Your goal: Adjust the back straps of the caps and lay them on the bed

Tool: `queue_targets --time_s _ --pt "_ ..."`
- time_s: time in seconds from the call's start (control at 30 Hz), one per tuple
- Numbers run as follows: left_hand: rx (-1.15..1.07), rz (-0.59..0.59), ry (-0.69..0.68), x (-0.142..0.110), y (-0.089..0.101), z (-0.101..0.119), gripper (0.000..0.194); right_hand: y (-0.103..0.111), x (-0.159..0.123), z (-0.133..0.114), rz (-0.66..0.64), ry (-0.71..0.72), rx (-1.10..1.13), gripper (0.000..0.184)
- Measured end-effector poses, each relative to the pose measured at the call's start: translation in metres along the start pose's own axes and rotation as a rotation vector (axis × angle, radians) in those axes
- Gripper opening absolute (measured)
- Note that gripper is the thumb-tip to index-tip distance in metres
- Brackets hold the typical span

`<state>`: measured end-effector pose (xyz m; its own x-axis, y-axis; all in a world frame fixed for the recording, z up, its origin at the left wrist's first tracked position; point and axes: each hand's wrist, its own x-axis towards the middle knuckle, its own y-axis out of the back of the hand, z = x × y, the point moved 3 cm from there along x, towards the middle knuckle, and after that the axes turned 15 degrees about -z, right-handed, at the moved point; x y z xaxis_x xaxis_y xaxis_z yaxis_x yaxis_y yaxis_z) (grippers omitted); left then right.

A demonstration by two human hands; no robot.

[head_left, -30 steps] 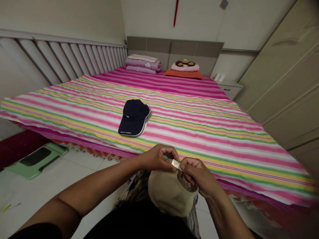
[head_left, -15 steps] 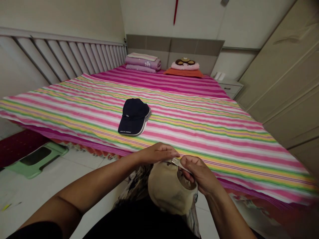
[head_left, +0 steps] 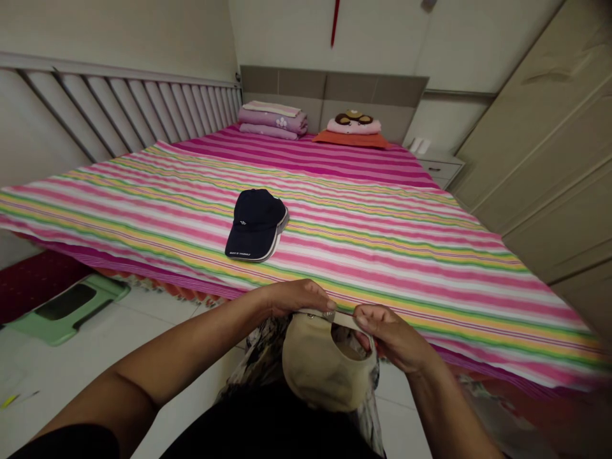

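- Striped sheet (head_left: 406, 255) filled the middle of the head view, the navy cap (head_left: 255, 223) lying on it left of centre.
- Beige cap (head_left: 318, 366) sat at lower centre, rounded, with a curved opening below its strap (head_left: 347, 320); its brim could not be made out.
- Left hand (head_left: 299, 297) gripped the strap, fingertips partly covering the metal buckle (head_left: 329, 315).
- Right hand (head_left: 389, 331) pinched the strap's right end, some fingers half hidden.

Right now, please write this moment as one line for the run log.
left hand: at metal buckle | right hand: pinching strap | beige cap: near lap | navy cap: on striped cover
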<state>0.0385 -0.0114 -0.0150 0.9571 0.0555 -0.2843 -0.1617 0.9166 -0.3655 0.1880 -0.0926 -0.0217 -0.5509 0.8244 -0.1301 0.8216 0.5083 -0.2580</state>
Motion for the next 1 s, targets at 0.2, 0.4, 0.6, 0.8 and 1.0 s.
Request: queue_targets --time_s 0.2,0.4,0.6,0.8,1.0 --pt "-0.042 -0.014 0.019 0.002 -0.003 -0.003 0.028 -0.004 0.0 0.001 0.118 0.057 0.086 0.032" --pt "-0.055 0.028 -0.028 0.002 -0.005 -0.005 0.029 -0.006 -0.001 0.005 0.195 0.087 0.108 0.033" --pt "-0.044 0.062 -0.046 0.002 -0.006 -0.008 0.03 -0.006 -0.002 0.007 0.243 0.1 0.133 0.032" --pt "-0.096 0.125 -0.103 0.002 -0.004 -0.013 0.028 -0.006 -0.003 0.007 0.314 0.127 0.183 0.03" --pt "-0.211 0.086 -0.189 0.004 0.001 -0.016 0.023 0.002 -0.004 0.008 0.201 0.094 0.144 0.03"
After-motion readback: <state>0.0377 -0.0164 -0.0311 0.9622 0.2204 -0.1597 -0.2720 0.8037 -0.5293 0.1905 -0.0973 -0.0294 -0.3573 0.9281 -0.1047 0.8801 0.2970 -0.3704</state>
